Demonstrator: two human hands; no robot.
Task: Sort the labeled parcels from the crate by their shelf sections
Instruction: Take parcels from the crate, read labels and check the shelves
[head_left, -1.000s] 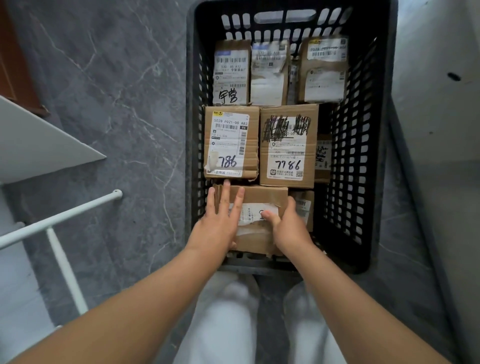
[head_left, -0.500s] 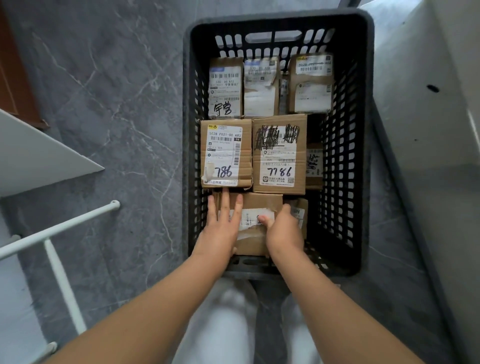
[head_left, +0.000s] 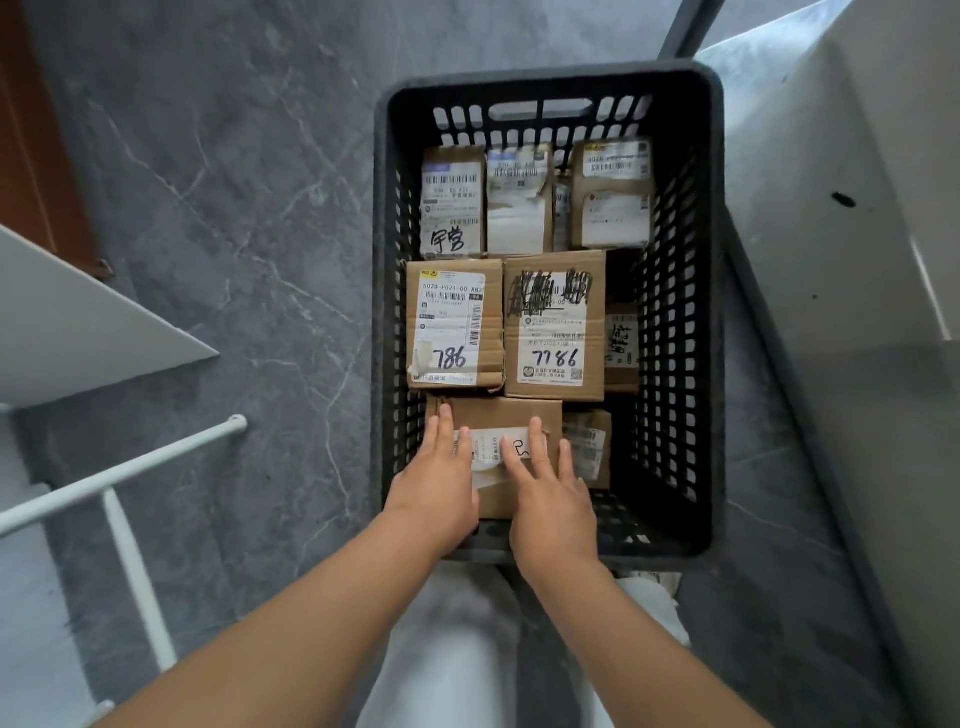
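Since a moment ago the right hand (head_left: 553, 499) has flattened, fingers now spread on the nearest parcel (head_left: 506, 415) rather than curled at its label. Beside it, the left hand (head_left: 439, 483) lies flat too; neither grips this parcel at the black crate's (head_left: 714, 332) near end.

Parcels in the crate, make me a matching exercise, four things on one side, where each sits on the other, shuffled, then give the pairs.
Things:
1. parcel marked 786
2. parcel marked 7786
3. parcel under both hands
4. white rack bar

Places:
A. nearest row of the black crate
B. middle row, left
C. on the floor side, left of the crate
D. middle row, right of its neighbour

Pairs: 1-B, 2-D, 3-A, 4-C

The left hand and right hand lie flat on parcel 3.
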